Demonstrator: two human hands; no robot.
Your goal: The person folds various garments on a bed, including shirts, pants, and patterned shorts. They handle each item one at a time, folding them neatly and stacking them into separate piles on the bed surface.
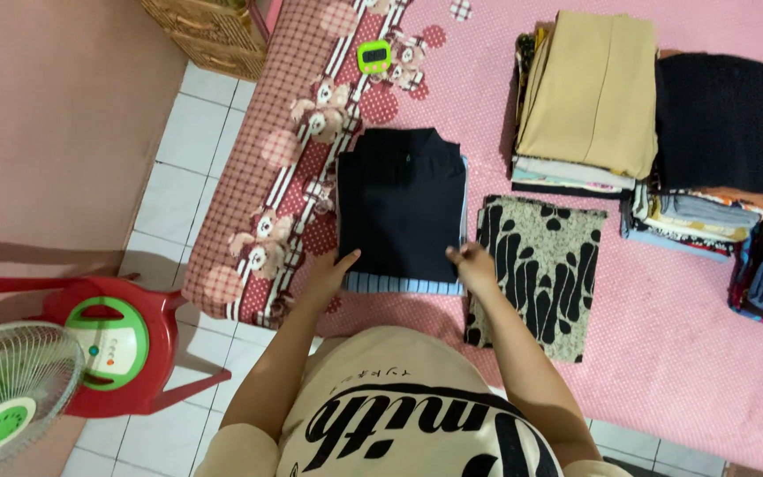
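Head view: I see my left hand (pixel 336 268) and right hand (pixel 472 264) open, fingertips pressing the folded navy shirt (pixel 402 203), patterned cloth (pixel 540 269) at three o'clock.

The folded garment (pixel 402 203) is dark navy, lying on a piece striped light blue and white (pixel 404 283). Beside it, the folded cloth (pixel 540 269) is beige with black blotches. The bed sheet (pixel 699 309) is pink with small white dots, its border (pixel 302 159) red-checked with bears.
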